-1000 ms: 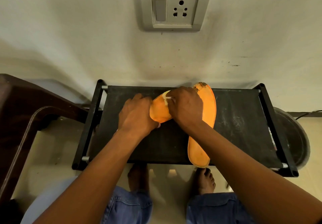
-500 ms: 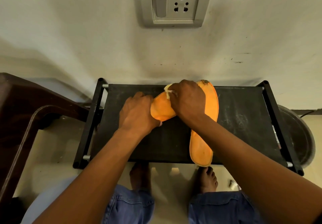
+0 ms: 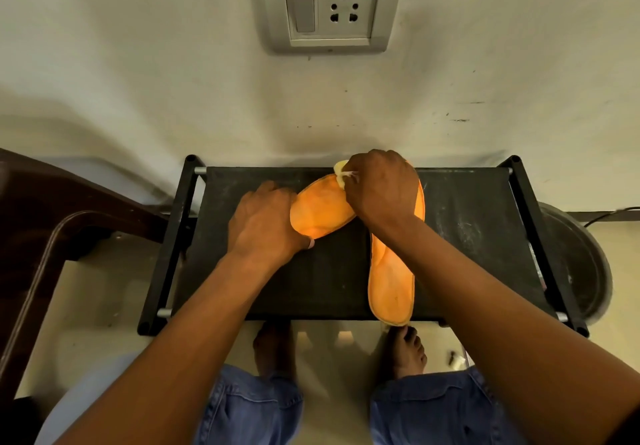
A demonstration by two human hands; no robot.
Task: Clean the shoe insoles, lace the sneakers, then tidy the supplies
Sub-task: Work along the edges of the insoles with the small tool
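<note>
Scrubbing mid-frame: right hand [image 3: 382, 190] grips a pale brush [image 3: 341, 171] over the slanted insole [image 3: 320, 210] (left hand [image 3: 265, 224] pins its lower-left end).

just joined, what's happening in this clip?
A person is cleaning orange shoe insoles on a small black rack. The left hand presses down one end of the angled insole, while the right hand grips a pale brush or cloth at its far end; which it is cannot be told. The second insole lies lengthwise under the right wrist. No sneakers or laces are in view.
</note>
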